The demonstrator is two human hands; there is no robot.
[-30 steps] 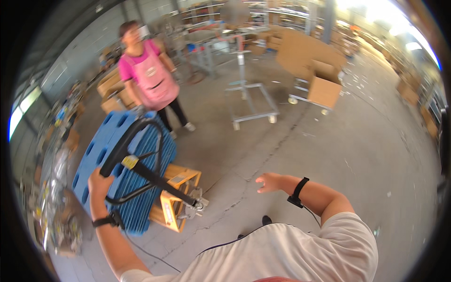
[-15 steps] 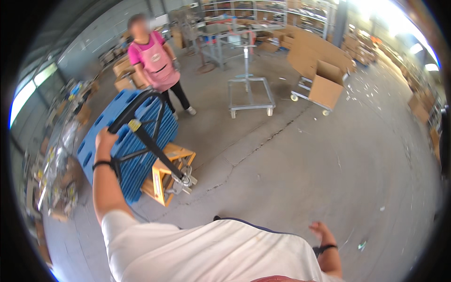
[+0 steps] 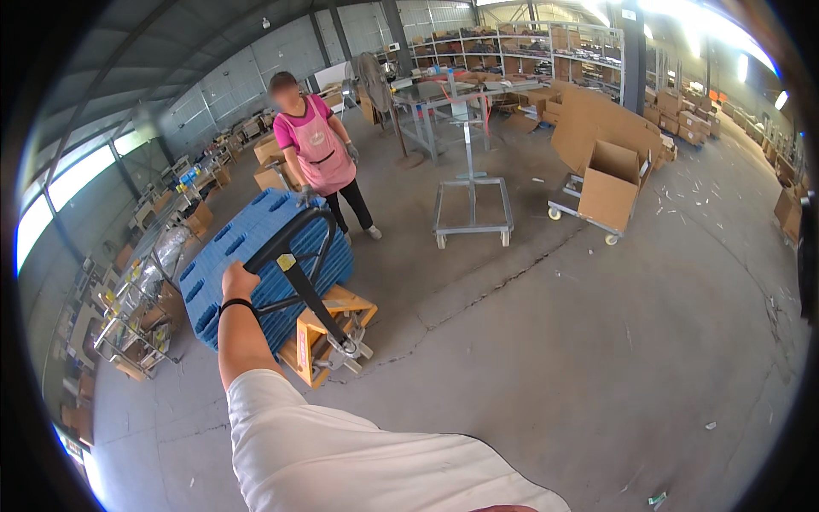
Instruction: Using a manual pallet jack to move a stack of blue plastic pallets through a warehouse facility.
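Note:
With my left arm stretched forward, my left hand is closed round the black loop handle of a hand pallet truck. The truck's yellow body sits low on the floor, its handle leaning toward me. A stack of blue plastic pallets rests on it. Beyond the stack stands a co-worker in a pink apron, one gloved hand at the top pallet's edge. My right hand is outside the view.
A grey wheeled frame stands ahead. To its right, a wheeled cart carries cardboard boxes. A metal rack with goods lines the left; a standing fan and shelves are farther back. Scraps dot the cracked floor.
My view has tilted up and shifted, so the pallet truck and co-worker appear farther right. My right hand has left the picture. My left hand keeps its hold on the handle.

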